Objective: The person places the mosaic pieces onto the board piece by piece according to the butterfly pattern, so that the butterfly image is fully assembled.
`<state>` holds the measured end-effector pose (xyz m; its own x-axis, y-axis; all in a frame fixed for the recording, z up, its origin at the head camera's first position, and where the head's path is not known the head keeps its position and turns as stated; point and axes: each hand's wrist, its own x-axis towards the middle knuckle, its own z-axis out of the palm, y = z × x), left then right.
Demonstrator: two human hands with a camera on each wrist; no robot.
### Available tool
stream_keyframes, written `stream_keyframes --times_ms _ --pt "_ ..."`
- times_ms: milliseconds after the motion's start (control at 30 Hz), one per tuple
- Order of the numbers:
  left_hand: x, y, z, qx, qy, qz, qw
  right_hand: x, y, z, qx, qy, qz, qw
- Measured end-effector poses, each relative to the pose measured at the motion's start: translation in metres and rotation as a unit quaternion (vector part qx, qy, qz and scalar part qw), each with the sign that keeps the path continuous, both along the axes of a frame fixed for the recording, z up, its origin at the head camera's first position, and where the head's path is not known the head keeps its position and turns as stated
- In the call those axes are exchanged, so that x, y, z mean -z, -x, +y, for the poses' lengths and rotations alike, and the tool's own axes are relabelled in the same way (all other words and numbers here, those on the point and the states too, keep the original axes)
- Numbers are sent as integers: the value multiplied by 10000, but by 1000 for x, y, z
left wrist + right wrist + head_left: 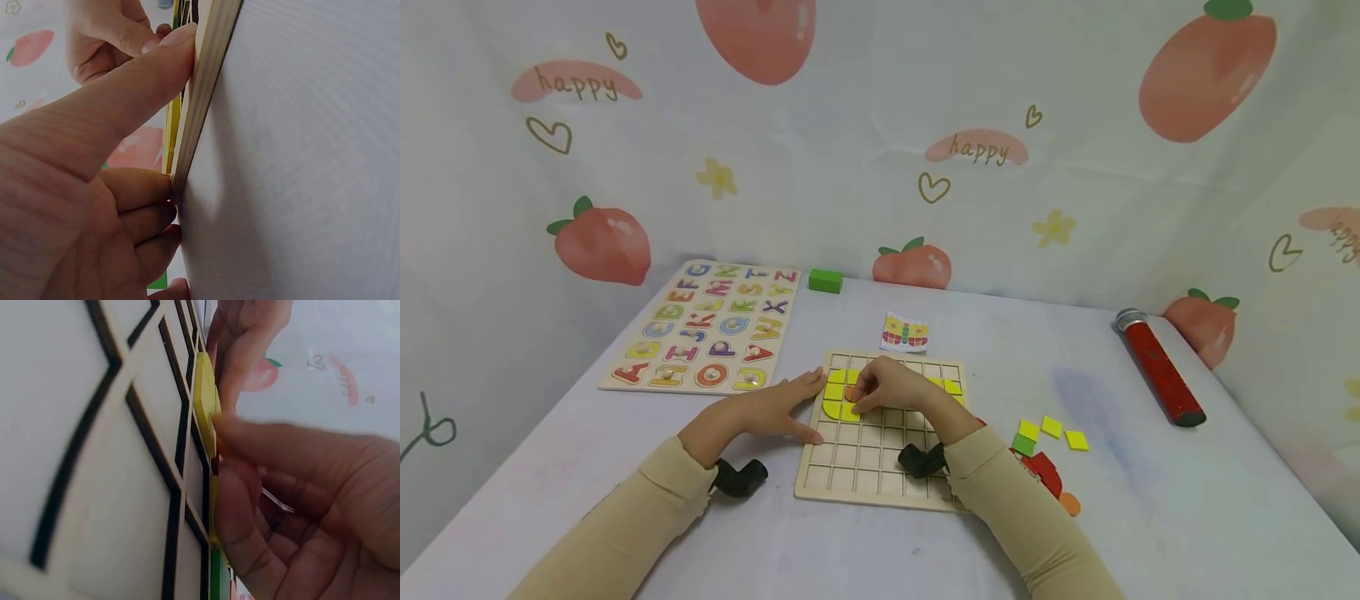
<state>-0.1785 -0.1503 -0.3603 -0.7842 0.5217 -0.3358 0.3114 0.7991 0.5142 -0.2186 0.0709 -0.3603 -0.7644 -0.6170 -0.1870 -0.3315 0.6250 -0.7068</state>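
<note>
A wooden grid board point(846, 482) lies on the table with yellow tiles in its upper cells. My left hand point(772, 408) rests along the board's left edge, its thumb and fingertips touching the side; the left wrist view shows the thumb point(134, 81) stretched out against the wood. Over the upper left cells, my right hand point(901, 387) pinches a yellow tile point(204, 403) low against the grid with thumb and forefinger. An orange tile point(851, 393) lies beside those fingertips, partly covered. More yellow tiles point(953, 387) sit at the upper right, partly behind the right hand.
A small butterfly pattern card point(905, 332) lies behind the board. Loose yellow tiles point(1077, 440), a green tile point(1023, 445), red pieces point(1042, 472) and an orange disc point(1070, 503) lie right. Beyond are an alphabet puzzle point(700, 333), green block point(825, 282) and red microphone point(1161, 371).
</note>
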Motion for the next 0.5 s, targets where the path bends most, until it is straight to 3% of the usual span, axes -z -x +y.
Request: stream_keyframes --times_ms 233,500 --pt "0 0 -1 45 -43 -6 10000 -4 -4 -2 186 -117 16 9998" --pt "2 1 -1 45 -54 -9 10000 -12 -4 7 -57 -114 -63 9999"
